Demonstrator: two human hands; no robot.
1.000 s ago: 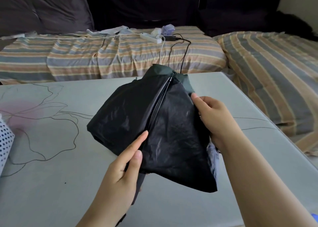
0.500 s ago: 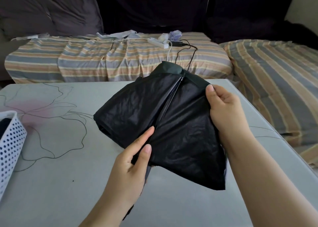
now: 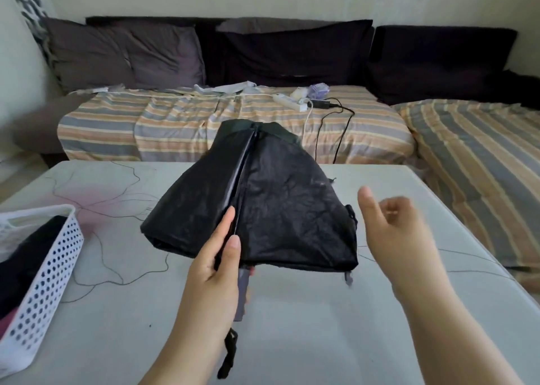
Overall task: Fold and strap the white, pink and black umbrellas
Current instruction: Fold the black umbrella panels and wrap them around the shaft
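One head cam — looks fwd and down, close over the table (image 3: 292,341), sofa (image 3: 233,122) beyond.

The umbrella (image 3: 263,209) hangs above the table (image 3: 321,326); a basket (image 3: 43,282) sits left; a sofa (image 3: 233,122) behind.
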